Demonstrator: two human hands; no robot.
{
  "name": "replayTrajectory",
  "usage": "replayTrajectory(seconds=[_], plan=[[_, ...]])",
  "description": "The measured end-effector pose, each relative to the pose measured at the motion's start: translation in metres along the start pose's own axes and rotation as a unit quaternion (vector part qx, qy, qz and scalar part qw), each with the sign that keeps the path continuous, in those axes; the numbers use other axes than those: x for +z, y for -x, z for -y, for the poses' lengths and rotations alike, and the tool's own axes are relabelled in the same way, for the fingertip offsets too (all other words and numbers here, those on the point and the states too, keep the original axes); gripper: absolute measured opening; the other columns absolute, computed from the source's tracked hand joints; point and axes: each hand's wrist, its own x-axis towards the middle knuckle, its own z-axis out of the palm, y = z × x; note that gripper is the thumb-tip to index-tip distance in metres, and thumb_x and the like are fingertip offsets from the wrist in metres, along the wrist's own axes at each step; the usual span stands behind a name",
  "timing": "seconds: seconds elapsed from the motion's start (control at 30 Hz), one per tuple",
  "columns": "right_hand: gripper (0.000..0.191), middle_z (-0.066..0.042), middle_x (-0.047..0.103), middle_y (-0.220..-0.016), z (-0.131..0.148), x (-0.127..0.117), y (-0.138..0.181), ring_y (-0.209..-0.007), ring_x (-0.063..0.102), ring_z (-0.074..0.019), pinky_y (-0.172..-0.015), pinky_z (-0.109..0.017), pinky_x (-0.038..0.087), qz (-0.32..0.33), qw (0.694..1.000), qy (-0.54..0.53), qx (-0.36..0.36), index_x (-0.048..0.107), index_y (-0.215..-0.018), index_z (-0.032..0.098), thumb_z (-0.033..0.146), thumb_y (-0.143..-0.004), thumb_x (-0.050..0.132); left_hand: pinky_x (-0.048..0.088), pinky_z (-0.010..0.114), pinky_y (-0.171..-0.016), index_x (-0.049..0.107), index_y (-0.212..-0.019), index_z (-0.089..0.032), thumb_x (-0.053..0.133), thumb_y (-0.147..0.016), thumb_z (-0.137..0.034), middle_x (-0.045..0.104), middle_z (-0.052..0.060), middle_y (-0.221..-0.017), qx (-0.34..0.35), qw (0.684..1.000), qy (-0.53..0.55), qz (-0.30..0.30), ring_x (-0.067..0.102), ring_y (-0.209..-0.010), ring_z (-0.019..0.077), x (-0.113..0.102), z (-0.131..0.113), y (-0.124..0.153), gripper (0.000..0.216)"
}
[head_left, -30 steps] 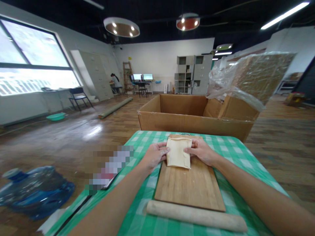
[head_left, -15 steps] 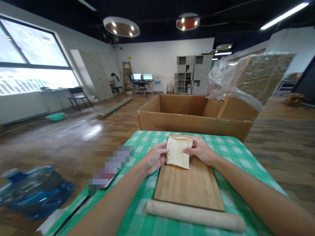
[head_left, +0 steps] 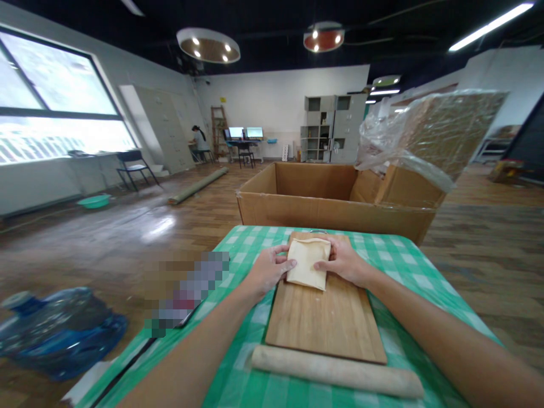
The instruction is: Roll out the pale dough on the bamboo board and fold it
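"Head view: what's by the wooden board point(head_left: 327, 320)?"
"Round rolling pin point(head_left: 335, 371), beside its near edge. Its near half has room to slide."
"And the dough point(head_left: 307, 263)?"
"Pale, thin, at the board's far end. Left hand point(head_left: 270, 271) and right hand point(head_left: 347, 263) pinch its sides. Cardboard box point(head_left: 306, 211) beyond."

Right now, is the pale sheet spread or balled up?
Spread: the pale sheet shows a broad, roughly rectangular face, held at its sides by the left hand and right hand. Cannot tell if it is layered.
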Motion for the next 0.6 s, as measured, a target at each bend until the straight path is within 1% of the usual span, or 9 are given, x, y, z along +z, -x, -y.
replayTrajectory(seconds=[0.17, 0.23, 0.33, 0.43, 0.53, 0.6], plan=[[0.072, -0.008, 0.069, -0.126, 0.000, -0.001, 0.001, -0.111, 0.066, -0.0285, -0.091, -0.042, 0.057, -0.034, 0.998, 0.046, -0.001, 0.062, -0.133, 0.025, 0.026, -0.066, 0.089, 0.056, 0.028, -0.077, 0.063, -0.133, -0.018, 0.084, -0.070, -0.007, 0.079, 0.012, -0.102, -0.036, 0.990, 0.052, 0.128, 0.075, -0.084, 0.0216, 0.000, -0.015, 0.012, 0.068], [0.072, -0.008, 0.069, -0.125, -0.001, -0.001, 0.001, -0.109, 0.066, -0.0280, -0.090, -0.041, 0.057, -0.044, 0.998, 0.043, 0.005, 0.061, -0.133, 0.025, 0.025, -0.066, 0.088, 0.055, 0.027, -0.078, 0.062, -0.135, -0.018, 0.083, -0.069, -0.005, 0.078, 0.013, -0.105, -0.048, 0.986, 0.058, 0.151, 0.075, -0.087, 0.0222, -0.001, -0.018, 0.014, 0.071], [0.073, -0.008, 0.071, -0.122, -0.002, -0.001, 0.001, -0.106, 0.068, -0.0273, -0.089, -0.041, 0.057, -0.050, 0.999, 0.015, 0.014, 0.061, -0.133, 0.024, 0.025, -0.065, 0.089, 0.054, 0.025, -0.072, 0.059, -0.137, -0.018, 0.082, -0.069, -0.003, 0.078, 0.012, -0.101, -0.050, 0.988, 0.047, 0.135, 0.075, -0.082, 0.0202, -0.001, -0.016, 0.014, 0.074], [0.070, -0.006, 0.072, -0.119, 0.000, -0.002, 0.001, -0.105, 0.068, -0.0264, -0.090, -0.039, 0.056, -0.055, 0.997, -0.039, 0.027, 0.064, -0.129, 0.024, 0.028, -0.064, 0.091, 0.054, 0.025, -0.071, 0.060, -0.135, -0.016, 0.080, -0.070, -0.002, 0.079, 0.011, -0.095, -0.044, 0.995, 0.031, 0.086, 0.074, -0.077, 0.0190, -0.002, -0.012, 0.011, 0.070], [0.052, -0.005, 0.075, -0.106, 0.003, -0.003, 0.001, -0.093, 0.070, -0.0230, -0.081, -0.034, 0.057, -0.068, 0.989, -0.111, 0.073, 0.070, -0.119, 0.022, 0.038, -0.073, 0.087, 0.056, 0.028, -0.074, 0.065, -0.127, -0.014, 0.080, -0.070, -0.004, 0.078, 0.012, -0.094, -0.035, 0.998, 0.021, 0.040, 0.075, -0.080, 0.0206, -0.003, -0.010, 0.009, 0.059], [0.040, -0.006, 0.076, -0.097, 0.005, -0.003, 0.000, -0.084, 0.070, -0.0209, -0.072, -0.031, 0.057, -0.076, 0.980, -0.147, 0.110, 0.073, -0.109, 0.020, 0.046, -0.080, 0.080, 0.055, 0.028, -0.076, 0.068, -0.121, -0.013, 0.082, -0.070, -0.006, 0.078, 0.013, -0.096, -0.032, 0.998, 0.018, 0.052, 0.075, -0.083, 0.0214, -0.003, -0.011, 0.009, 0.053]])
